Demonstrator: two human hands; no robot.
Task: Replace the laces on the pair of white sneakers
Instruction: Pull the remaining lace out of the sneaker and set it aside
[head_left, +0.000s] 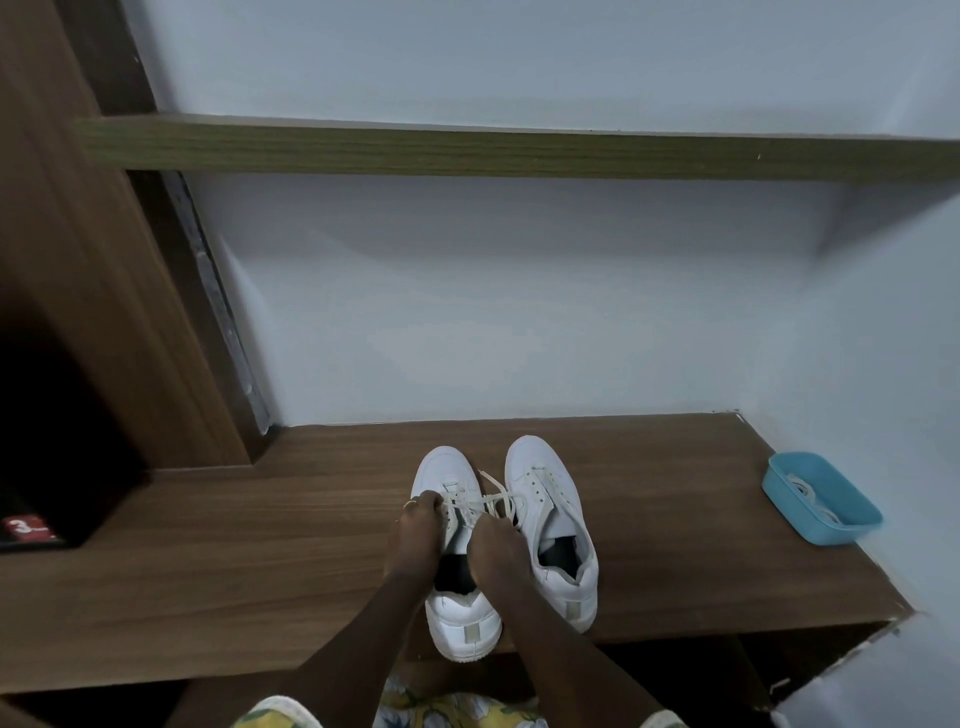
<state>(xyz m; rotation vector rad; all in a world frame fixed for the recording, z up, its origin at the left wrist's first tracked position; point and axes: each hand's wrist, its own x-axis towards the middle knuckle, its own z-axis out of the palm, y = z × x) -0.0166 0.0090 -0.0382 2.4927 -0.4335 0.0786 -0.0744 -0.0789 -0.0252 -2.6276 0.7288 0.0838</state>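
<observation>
Two white sneakers stand side by side on a brown wooden desk (260, 545), toes pointing away from me. The left sneaker (457, 618) carries a cream lace (480, 500) whose loose ends cross above its eyelets. My left hand (415, 525) pinches the lace at the shoe's left side. My right hand (496, 545) grips the lace over the tongue. The right sneaker (553, 519) shows bare eyelets with no lace that I can see.
A blue plastic tray (852, 525) holding coiled white laces sits at the desk's right end by the wall. A wooden shelf (467, 150) runs overhead. A tall cabinet (78, 312) with a dark recess bounds the left side.
</observation>
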